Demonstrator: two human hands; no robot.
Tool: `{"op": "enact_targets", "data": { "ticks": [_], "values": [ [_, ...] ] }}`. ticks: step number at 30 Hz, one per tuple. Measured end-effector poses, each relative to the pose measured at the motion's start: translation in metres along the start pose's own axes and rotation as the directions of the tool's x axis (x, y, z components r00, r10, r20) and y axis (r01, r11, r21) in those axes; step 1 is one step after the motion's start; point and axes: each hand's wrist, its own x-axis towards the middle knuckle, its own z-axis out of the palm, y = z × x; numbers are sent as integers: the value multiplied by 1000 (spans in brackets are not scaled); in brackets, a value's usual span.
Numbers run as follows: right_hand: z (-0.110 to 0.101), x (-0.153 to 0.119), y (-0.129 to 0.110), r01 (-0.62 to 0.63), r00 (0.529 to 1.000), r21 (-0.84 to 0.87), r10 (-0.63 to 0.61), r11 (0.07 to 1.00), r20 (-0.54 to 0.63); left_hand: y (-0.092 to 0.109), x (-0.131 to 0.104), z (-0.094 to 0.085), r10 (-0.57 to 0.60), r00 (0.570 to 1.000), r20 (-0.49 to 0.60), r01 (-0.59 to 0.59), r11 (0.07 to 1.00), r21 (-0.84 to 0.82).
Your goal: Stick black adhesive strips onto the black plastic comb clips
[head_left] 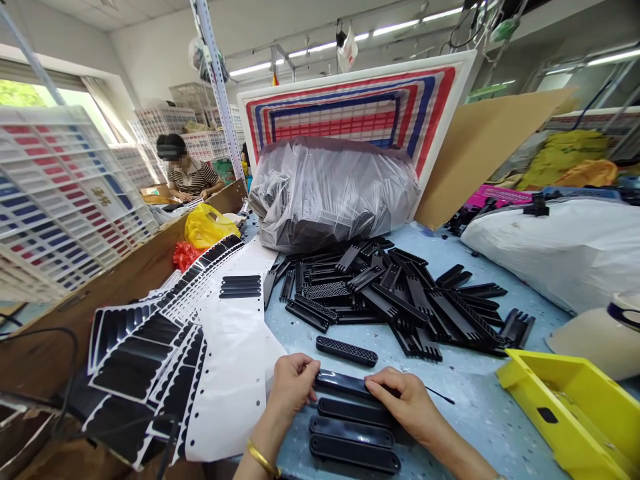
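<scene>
at the left, black sticker sheets [145, 350] were fanned beside a white backing sheet [230, 373]. a glossy black bar [345, 385] was held just above or on the desk [480, 407], its left end pinched between thumb and fingers by the left hand [294, 383], its right end by the right hand [407, 400]. three black bars [353, 432] were lined up nearer the wearer. farther right, a yellow bin [560, 413] was seen.

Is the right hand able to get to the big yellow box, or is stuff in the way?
Probably yes: only a thin black stick seems to lie between the right hand and the yellow box. But its fingers are on a black strip now.
</scene>
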Motion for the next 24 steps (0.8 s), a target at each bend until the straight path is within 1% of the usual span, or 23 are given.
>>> {"op": "enact_targets", "data": {
  "ticks": [5, 9, 11, 12, 14, 16, 17, 18, 19, 20, 21, 22, 23, 24],
  "values": [
    [-1, 0, -5, 2, 1000, -25, -1, 1000, 27, -1, 2, 4, -15, 1000, 12, 15, 999, -48],
    [-5, 0, -12, 14, 999, -63, -12, 998, 38, -1, 1, 6, 6, 1000, 25, -5, 1000, -19],
    [-7, -1, -15, 30, 998, -82, -25, 996, 63, 0, -2, 1, 46, 999, 17, -47, 999, 28],
    [-7, -1, -15, 43, 996, -90, -35, 995, 83, 1, -3, -6, 83, 997, 1, -83, 995, 58],
    [-8, 0, -14, 68, 990, -98, -55, 993, 133, 4, -5, -28, 181, 982, -60, -173, 977, 121],
    [-10, 2, -14, 70, 987, -104, -55, 992, 148, 10, -4, -61, 276, 950, -144, -247, 950, 190],
    [-12, 5, -15, 57, 991, -113, -43, 992, 126, 13, -2, -81, 327, 926, -189, -280, 930, 239],
    [-16, 8, -18, 34, 996, -125, -24, 992, 84, 17, 1, -100, 428, 878, -215, -320, 859, 399],
    [-21, 10, -21, 7, 1000, -136, -3, 991, 31, 20, 5, -119, 497, 836, -234, -303, 773, 557],
    [-27, 12, -26, -18, 1000, -142, 14, 990, -24, 21, 8, -136, 524, 816, -245, -234, 686, 689],
    [-34, 12, -32, -34, 997, -143, 24, 989, -70, 22, 11, -150, 524, 820, -231, -161, 598, 785],
    [-43, 9, -38, -40, 995, -142, 27, 989, -95, 21, 13, -161, 494, 847, -195, -113, 526, 843],
    [-52, 3, -43, -36, 994, -139, 21, 990, -106, 18, 14, -168, 447, 882, -146, -92, 468, 879],
    [-61, -7, -45, -26, 994, -147, 9, 989, -112, 14, 14, -172, 400, 912, -90, -98, 426, 899]
  ]
}}
